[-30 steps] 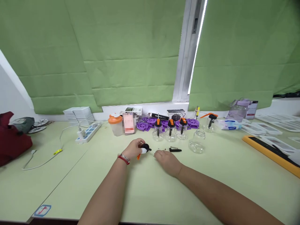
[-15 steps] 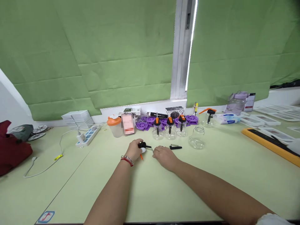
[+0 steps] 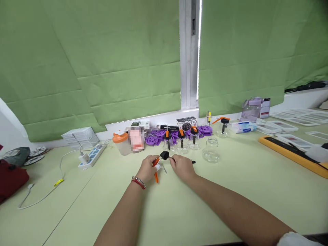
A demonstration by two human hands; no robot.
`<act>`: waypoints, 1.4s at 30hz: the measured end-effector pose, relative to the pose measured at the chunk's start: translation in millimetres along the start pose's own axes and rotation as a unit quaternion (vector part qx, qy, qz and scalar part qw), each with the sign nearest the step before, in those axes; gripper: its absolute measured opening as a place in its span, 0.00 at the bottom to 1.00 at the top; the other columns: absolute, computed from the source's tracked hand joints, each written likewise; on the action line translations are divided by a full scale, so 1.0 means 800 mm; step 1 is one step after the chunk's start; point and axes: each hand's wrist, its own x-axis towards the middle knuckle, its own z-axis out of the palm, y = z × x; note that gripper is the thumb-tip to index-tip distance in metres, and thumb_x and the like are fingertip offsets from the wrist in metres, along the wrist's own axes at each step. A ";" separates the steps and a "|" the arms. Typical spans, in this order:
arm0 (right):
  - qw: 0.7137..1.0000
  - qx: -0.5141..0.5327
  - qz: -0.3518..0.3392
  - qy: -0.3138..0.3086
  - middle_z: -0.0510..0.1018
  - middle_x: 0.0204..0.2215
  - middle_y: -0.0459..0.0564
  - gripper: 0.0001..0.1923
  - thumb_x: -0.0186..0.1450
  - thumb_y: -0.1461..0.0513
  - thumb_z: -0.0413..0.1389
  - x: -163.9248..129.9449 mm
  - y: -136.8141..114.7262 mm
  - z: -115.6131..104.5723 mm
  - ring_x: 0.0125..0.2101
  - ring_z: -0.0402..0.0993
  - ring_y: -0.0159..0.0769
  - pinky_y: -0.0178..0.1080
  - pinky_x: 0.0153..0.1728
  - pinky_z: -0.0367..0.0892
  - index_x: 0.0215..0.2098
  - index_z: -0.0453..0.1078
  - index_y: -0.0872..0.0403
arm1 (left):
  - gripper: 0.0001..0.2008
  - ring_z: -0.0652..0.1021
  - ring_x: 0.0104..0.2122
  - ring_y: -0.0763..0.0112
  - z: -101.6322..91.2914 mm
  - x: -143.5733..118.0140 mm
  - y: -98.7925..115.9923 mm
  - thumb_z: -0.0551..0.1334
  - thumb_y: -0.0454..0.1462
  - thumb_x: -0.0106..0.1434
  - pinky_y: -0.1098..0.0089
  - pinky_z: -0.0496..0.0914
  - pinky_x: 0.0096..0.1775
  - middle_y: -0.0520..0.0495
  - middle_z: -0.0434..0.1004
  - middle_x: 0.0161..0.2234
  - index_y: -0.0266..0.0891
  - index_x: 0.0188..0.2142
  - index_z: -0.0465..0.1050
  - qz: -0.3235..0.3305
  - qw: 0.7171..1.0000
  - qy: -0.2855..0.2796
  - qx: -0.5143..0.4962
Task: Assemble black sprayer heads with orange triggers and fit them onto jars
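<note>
My left hand [image 3: 148, 169] is closed around a black dispenser lid [image 3: 164, 155] with orange parts [image 3: 155, 162]. Below it, a white piece [image 3: 158, 167] and an orange lever [image 3: 156, 177] show by the fingers; I cannot tell whether they are attached to the lid. My right hand [image 3: 182, 166] pinches the thin dark stem at the lid's right side, its fingertips partly hiding it. Between the hands a thin metal rod [image 3: 164, 169] lies on the table. Behind my right hand, a small black part [image 3: 193, 162] is mostly covered. A lidless glass jar [image 3: 211, 151] stands to the right.
Several glass dispensers [image 3: 182, 145] with black and orange tops line the back, before purple plastic parts [image 3: 152, 140]. An orange-lidded cup [image 3: 120, 138] and a phone [image 3: 137, 139] stand left of them. Farther left is a power strip [image 3: 93, 156]; an orange-edged device [image 3: 289, 155] lies right.
The lid has been raised and turned, showing more of its orange parts. My right hand has left the metal rod and now grips the lid's stem. The view has shifted slightly right.
</note>
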 end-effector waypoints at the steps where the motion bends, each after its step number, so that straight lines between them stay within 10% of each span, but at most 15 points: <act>1: 1.000 0.003 0.012 0.012 0.78 0.28 0.49 0.16 0.68 0.57 0.45 0.002 0.003 -0.001 0.27 0.72 0.34 0.35 0.25 0.49 0.31 0.70 0.55 | 0.16 0.73 0.35 0.68 -0.001 0.000 -0.001 0.59 0.33 0.54 0.68 0.68 0.41 0.48 0.72 0.36 0.42 0.43 0.74 -0.009 1.000 -0.001 0.017; 11: 0.994 0.059 0.053 0.069 0.78 0.28 0.48 0.16 0.69 0.57 0.43 0.010 0.026 -0.017 0.27 0.72 0.32 0.34 0.26 0.51 0.34 0.69 0.54 | 0.14 0.75 0.37 0.62 -0.001 0.006 -0.014 0.54 0.32 0.57 0.69 0.66 0.33 0.43 0.75 0.39 0.42 0.39 0.74 -0.159 0.959 0.012 0.233; 22: 0.999 0.019 0.018 0.030 0.77 0.34 0.49 0.15 0.70 0.58 0.43 0.006 0.019 -0.011 0.32 0.72 0.34 0.35 0.28 0.52 0.36 0.69 0.54 | 0.19 0.75 0.43 0.61 -0.002 0.008 -0.023 0.52 0.39 0.60 0.68 0.67 0.37 0.41 0.75 0.46 0.39 0.49 0.70 -0.205 0.963 0.038 0.173; 31: 0.999 0.034 -0.032 0.014 0.78 0.35 0.50 0.17 0.70 0.58 0.40 -0.002 0.007 -0.015 0.35 0.73 0.35 0.35 0.31 0.55 0.39 0.69 0.55 | 0.34 0.73 0.29 0.69 0.002 -0.006 0.034 0.55 0.46 0.61 0.71 0.65 0.31 0.48 0.75 0.36 0.43 0.64 0.47 0.030 0.994 0.046 0.099; 34: 0.996 0.044 -0.078 -0.001 0.78 0.34 0.51 0.19 0.71 0.57 0.39 -0.009 0.000 -0.017 0.35 0.73 0.35 0.35 0.32 0.56 0.39 0.70 0.55 | 0.30 0.72 0.28 0.69 0.001 -0.009 0.041 0.56 0.46 0.59 0.72 0.63 0.29 0.49 0.75 0.32 0.45 0.61 0.57 0.041 0.990 0.042 0.125; 38: 0.994 0.055 -0.097 -0.024 0.78 0.36 0.50 0.19 0.70 0.55 0.40 -0.013 -0.004 -0.016 0.35 0.73 0.35 0.35 0.33 0.58 0.42 0.70 0.54 | 0.17 0.73 0.28 0.69 -0.023 -0.005 0.028 0.56 0.44 0.59 0.72 0.63 0.30 0.50 0.76 0.28 0.44 0.46 0.72 -0.017 0.990 0.036 0.133; 42: 0.995 0.052 -0.080 -0.021 0.77 0.40 0.52 0.19 0.70 0.55 0.40 -0.010 0.000 -0.015 0.38 0.73 0.36 0.36 0.36 0.60 0.48 0.68 0.54 | 0.16 0.75 0.31 0.59 -0.064 0.000 0.004 0.54 0.46 0.57 0.68 0.64 0.27 0.44 0.77 0.31 0.42 0.39 0.74 -0.206 0.947 0.107 0.222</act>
